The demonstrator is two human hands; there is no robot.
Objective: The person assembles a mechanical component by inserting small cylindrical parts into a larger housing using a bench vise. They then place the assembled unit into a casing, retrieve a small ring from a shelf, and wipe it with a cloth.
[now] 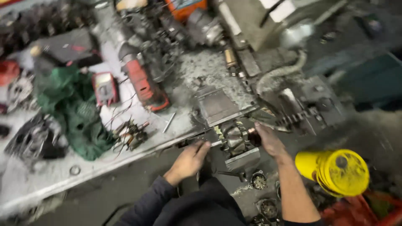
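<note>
at the front edge of the cluttered workbench (83, 171), a motor armature (235, 138) sits clamped in a small vise (234, 125), its copper-and-steel body caught between the grey block behind it and the metal plate in front. its long axis runs roughly left to right along the bench edge, with a thin shaft sticking out toward the left.

the left hand (190, 161) comes up from below and lies at that shaft end, fingers curled loosely toward it; the picture is too blurred to tell whether they pinch the shaft or only rest beside it. the right hand (270, 140) is at the other end of the armature, fingers laid flat and together against its right side, touching or all but touching, not wrapped around anything i can make out. so the armature lies between the two hands, each about as near as the other.

a red power tool (144, 86) lies well back on the bench, a green rag (71, 109) to its left, and a yellow drum-shaped thing (335, 171) stands low at the right.
</note>
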